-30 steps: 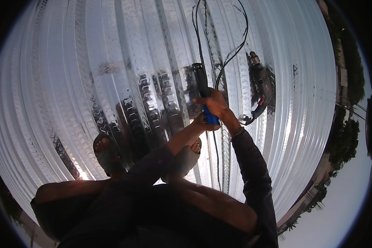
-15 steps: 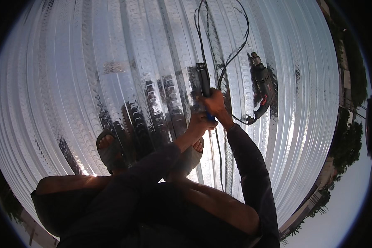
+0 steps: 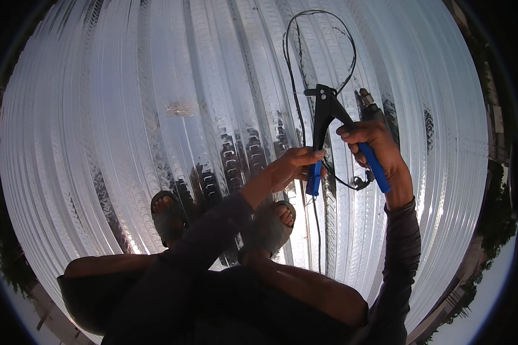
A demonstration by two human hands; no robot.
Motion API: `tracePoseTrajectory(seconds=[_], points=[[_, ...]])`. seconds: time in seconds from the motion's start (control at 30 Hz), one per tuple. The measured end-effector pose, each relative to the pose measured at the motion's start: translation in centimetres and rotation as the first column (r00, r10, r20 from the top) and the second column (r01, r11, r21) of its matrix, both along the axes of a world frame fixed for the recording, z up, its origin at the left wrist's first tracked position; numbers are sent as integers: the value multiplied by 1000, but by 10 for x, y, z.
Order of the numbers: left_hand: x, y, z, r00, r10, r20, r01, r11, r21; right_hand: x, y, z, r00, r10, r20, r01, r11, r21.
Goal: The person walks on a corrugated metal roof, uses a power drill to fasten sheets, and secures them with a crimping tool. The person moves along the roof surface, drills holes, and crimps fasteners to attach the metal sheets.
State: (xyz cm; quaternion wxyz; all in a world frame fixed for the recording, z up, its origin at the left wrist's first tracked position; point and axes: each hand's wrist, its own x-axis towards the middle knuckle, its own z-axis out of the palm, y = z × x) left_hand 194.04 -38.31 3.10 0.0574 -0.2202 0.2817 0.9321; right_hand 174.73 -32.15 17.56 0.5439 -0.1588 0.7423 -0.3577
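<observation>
A black hand riveter [image 3: 323, 109] with blue grips is held up in both hands, its two handles spread wide apart. My left hand [image 3: 293, 167] pinches the left handle near the top of its blue grip. Around the right handle, the fingers of my right hand [image 3: 380, 150] are wrapped. A thin pin seems to stick out of the riveter's head on the left. Behind my right hand lies a dark power drill [image 3: 372, 112], partly hidden by the hand, with its chuck pointing to the far side.
Ribbed, shiny metal sheets [image 3: 213, 75] stretch under everything. A black cable [image 3: 351, 52] loops beyond the riveter and runs back below it. Left of centre sits a small heap of thin metal pieces [image 3: 180, 108]. My sandalled feet [image 3: 167, 215] rest on the sheets; trees [image 3: 492, 195] edge the right side.
The riveter's handles, together before, are now opened apart. My right hand has moved right with one handle, while my left hand stays on the other. The view has shifted slightly.
</observation>
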Motion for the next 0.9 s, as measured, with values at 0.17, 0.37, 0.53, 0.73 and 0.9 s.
tracePoseTrajectory(seconds=[0.17, 0.37, 0.53, 0.73, 0.9], points=[[-28, -56, 20, 839, 489, 239, -532, 829, 171, -2, -4, 6, 984, 30, 173, -19, 998, -63], [-47, -76, 61, 873, 462, 155, -480, 870, 115, -1, -19, 26, 984, 149, 98, -129, 974, -188], [-53, -39, 66, 954, 296, -39, -294, 955, 42, -20, -39, 32, 991, 131, 12, -127, 980, -154], [-89, -69, 57, 841, 507, 189, -495, 862, -110, -23, -75, 40, 996, 49, -81, -54, 997, -54], [-104, -149, 37, 746, 652, 133, -496, 677, -544, -49, -106, 66, 947, -80, -312, 79, 997, -16]])
